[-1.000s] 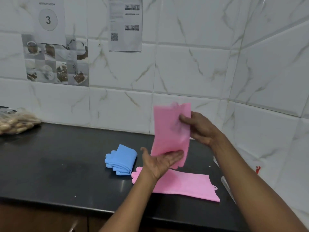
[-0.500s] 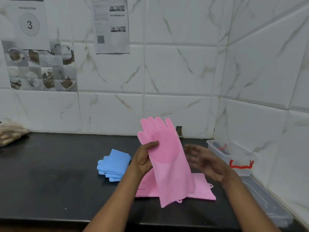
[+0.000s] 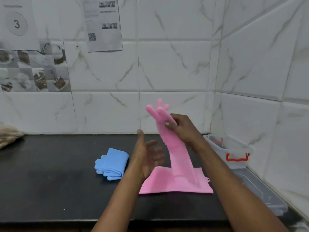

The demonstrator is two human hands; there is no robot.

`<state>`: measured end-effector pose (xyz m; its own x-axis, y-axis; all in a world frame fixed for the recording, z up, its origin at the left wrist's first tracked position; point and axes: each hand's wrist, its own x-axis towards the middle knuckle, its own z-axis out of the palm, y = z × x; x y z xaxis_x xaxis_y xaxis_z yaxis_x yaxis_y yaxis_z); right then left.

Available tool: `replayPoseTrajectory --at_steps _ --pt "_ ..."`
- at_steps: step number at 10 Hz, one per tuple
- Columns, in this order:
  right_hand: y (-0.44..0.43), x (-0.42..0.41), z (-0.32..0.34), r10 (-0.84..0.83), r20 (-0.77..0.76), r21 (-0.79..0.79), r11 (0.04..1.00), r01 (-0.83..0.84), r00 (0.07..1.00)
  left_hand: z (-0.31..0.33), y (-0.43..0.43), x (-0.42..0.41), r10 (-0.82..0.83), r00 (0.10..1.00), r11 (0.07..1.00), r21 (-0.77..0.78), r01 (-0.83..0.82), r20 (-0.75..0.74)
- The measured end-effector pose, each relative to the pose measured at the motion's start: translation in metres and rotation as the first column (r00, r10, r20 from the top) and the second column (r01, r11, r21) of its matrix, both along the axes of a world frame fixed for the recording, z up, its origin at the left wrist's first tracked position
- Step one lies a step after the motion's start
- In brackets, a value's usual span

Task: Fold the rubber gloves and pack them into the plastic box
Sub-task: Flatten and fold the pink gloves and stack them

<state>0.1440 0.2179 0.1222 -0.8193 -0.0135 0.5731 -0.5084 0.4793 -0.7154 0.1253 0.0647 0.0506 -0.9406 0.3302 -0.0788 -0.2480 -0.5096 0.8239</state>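
My right hand [image 3: 183, 129] grips a pink rubber glove [image 3: 177, 153] near its palm and holds it upright, fingers pointing up, cuff hanging down over the counter. My left hand [image 3: 147, 156] is open beside it on the left, fingers apart and blurred, holding nothing. A second pink glove [image 3: 175, 185] lies flat on the black counter under the held one. A folded pair of blue gloves [image 3: 112, 162] rests on the counter left of my left hand. The clear plastic box [image 3: 234, 151] with a red handle stands in the right corner by the wall.
The clear box lid [image 3: 257, 190] lies flat on the counter along the right wall. A plastic bag of brownish items [image 3: 8, 137] sits at the far left. Tiled walls close the back and right. The counter's front edge [image 3: 66, 221] runs near the bottom.
The held pink glove passed from my left hand to my right hand, and it has turned edge-on. My left hand let go and now hangs open. The camera shifted slightly.
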Motion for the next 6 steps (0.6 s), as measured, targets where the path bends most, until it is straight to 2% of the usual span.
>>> replayPoseTrajectory --at_steps 1,2,3,4,5,6 --pt "-0.031 0.023 -0.011 0.029 0.043 0.319 0.947 -0.041 0.999 -0.006 0.005 0.007 -0.252 0.967 0.87 0.447 0.208 0.043" --pt "-0.051 0.046 -0.048 0.041 0.198 0.513 0.847 -0.139 0.979 -0.014 0.009 0.008 -0.344 0.931 0.398 0.878 0.265 -0.125" --pt "-0.033 0.061 -0.073 -0.098 0.144 0.081 0.993 0.087 0.985 -0.02 -0.002 0.003 -0.255 0.967 0.68 0.709 0.186 -0.009" --pt "0.004 0.047 -0.087 -0.311 0.312 -0.465 0.774 0.429 0.898 -0.007 -0.015 -0.005 -0.369 0.913 0.67 0.732 0.129 0.177" --pt "0.025 0.028 -0.106 0.208 0.583 -0.751 0.505 0.424 0.785 0.022 0.0 -0.002 -0.351 0.926 0.77 0.605 0.203 0.136" --pt "0.036 0.026 -0.114 0.587 0.382 -0.924 0.249 0.289 0.714 0.039 0.007 0.002 -0.36 0.925 0.79 0.568 0.231 0.124"
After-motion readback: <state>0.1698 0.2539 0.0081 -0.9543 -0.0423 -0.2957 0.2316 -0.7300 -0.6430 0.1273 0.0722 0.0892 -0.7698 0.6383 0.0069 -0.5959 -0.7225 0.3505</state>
